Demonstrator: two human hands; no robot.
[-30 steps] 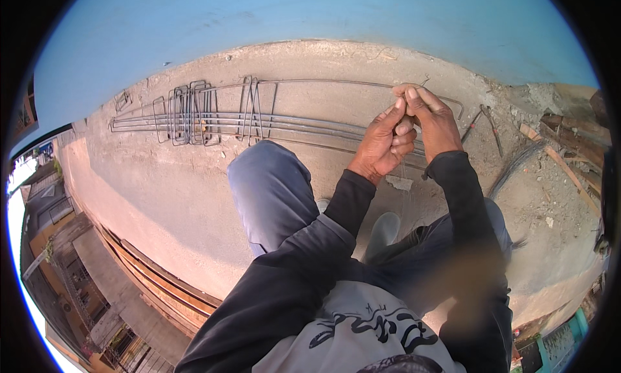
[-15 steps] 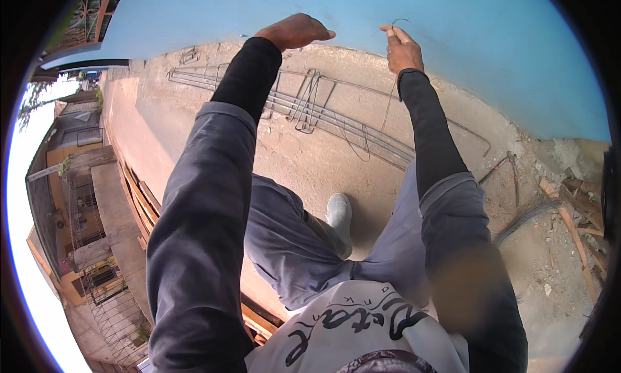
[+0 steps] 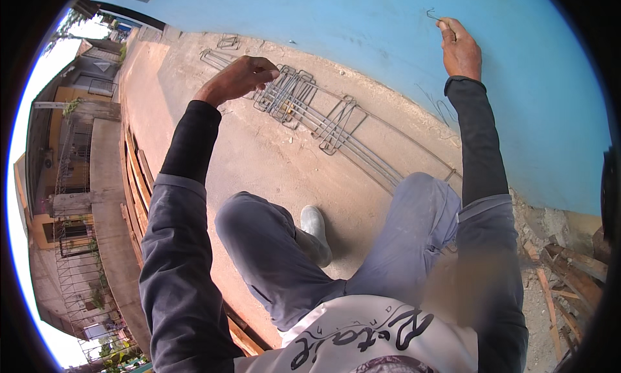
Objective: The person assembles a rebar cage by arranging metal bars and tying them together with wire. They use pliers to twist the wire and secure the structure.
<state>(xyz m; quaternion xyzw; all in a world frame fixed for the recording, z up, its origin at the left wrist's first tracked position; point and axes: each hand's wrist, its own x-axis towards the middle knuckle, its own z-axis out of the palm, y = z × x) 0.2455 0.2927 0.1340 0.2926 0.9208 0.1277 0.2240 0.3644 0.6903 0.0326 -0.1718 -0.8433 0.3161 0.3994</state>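
Head view: right hand (image 3: 460,48) raised against blue wall (image 3: 362,24), fingers pinched shut on thin wire (image 3: 432,15). Left hand (image 3: 238,77) above rebar cage (image 3: 310,111), fingers curled, grip unclear. Cage lies on concrete slab (image 3: 259,166) along wall foot. Best to keep wire taut, feed ends steadily. Slab edge drops left of cage; rubble right; open room between cage and knees.
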